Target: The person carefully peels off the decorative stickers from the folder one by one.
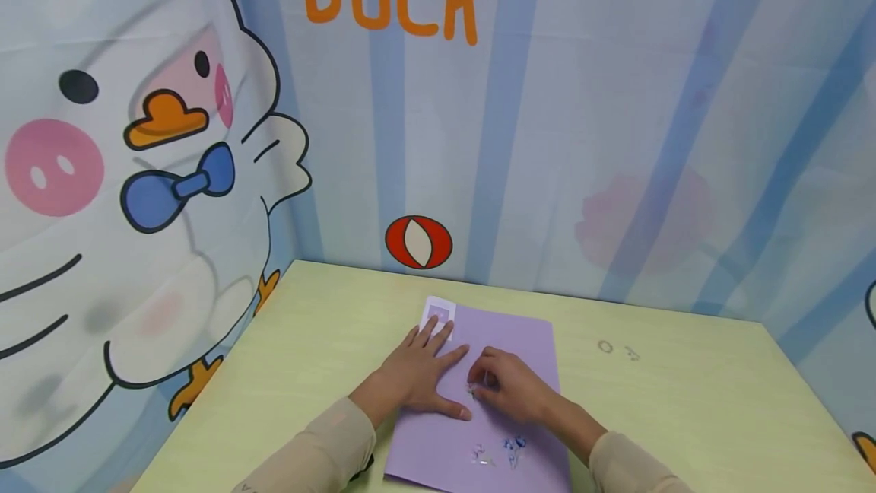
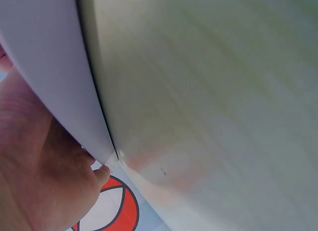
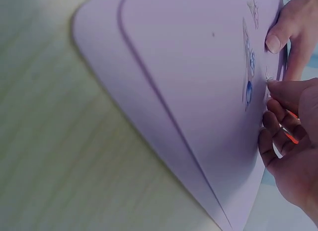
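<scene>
A purple folder (image 1: 506, 333) lies on the table, and a white label (image 1: 448, 306) shows at its upper left corner. With fingers spread, my left hand (image 1: 420, 375) presses flat on the folder's left side. My right hand (image 1: 513, 386) is bent over the middle, thumb and fingertips pinching a small, pale, flower-like sticker (image 1: 471, 389) at the surface. Its details are too small to make out. Below, nearer me, a blue flower sticker (image 1: 514, 450) and a small pale sticker (image 1: 479, 451) lie on the folder. The right wrist view shows the blue sticker (image 3: 250, 67) beside the pinching fingers.
On the pale yellow table (image 1: 684, 402), right of the folder, lie a small ring-shaped piece (image 1: 605, 346) and another small piece (image 1: 633, 354). A printed duck curtain (image 1: 438, 120) stands behind the table's back edge and along the left.
</scene>
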Demonstrator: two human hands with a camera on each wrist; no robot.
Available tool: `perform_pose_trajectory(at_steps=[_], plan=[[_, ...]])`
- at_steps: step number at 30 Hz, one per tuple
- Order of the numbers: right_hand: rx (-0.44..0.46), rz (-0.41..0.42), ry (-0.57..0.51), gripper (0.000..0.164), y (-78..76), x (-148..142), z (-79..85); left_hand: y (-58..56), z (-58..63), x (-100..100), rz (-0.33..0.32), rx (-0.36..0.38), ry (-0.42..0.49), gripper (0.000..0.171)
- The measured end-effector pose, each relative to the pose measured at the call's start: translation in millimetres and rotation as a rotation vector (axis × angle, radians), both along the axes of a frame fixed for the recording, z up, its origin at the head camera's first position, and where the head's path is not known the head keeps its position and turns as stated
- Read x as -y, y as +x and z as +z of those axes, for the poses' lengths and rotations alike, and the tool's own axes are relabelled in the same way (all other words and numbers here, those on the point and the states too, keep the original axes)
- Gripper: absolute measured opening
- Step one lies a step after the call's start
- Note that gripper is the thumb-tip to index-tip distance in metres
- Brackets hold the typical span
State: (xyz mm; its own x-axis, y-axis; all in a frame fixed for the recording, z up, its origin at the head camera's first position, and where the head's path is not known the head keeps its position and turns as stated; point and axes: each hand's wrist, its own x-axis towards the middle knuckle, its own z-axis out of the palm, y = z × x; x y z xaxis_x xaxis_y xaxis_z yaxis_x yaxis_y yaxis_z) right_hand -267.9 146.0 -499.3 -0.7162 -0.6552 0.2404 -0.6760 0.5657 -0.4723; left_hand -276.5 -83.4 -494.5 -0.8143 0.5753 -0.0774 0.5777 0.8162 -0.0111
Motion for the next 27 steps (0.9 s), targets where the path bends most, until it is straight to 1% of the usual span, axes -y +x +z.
perform_pose_trajectory(at_steps=[8, 16, 20, 23, 27], plan=[[0.072, 0.007, -0.053, 0.014, -1.4, 0.6, 0.1, 0.6, 0.6, 0.1, 0.001, 0.002, 0.003, 0.113], [0.144, -0.032, -0.091, 0.016, 1.8, 3.3, 1.5, 0.0, -1.6, 0.1, 0.011, 0.005, 0.004, 0.113], [0.165, -0.064, -0.093, 0.016, 2.7, 2.8, 2.0, 0.3, -1.9, 0.3, 0.012, 0.008, 0.008, 0.113], [0.165, -0.086, -0.083, 0.014, 2.2, 1.1, 2.2, 0.4, -1.5, 0.3, 0.007, 0.008, 0.012, 0.114], [0.167, -0.08, -0.091, 0.011, 0.9, -0.4, 1.9, 0.0, -1.4, 0.9, 0.004, 0.003, 0.017, 0.114]])
